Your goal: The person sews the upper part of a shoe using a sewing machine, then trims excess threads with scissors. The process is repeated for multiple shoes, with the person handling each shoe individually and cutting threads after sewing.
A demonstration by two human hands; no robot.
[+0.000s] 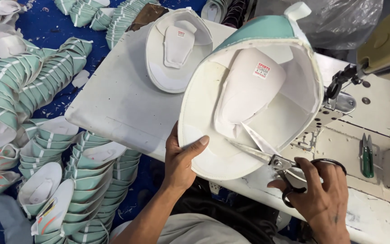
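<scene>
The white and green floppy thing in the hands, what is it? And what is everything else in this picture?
The camera sits on a person's head and looks down at their own two hands. The left hand pinches the edge of a shoe upper, white inside and green outside. The right hand works scissors, with the blades at a pointed white flap inside it. Another upper lies on the white table. At the right is a sewing machine, with green snips beside it. Stacks of uppers cover the blue floor.
</scene>
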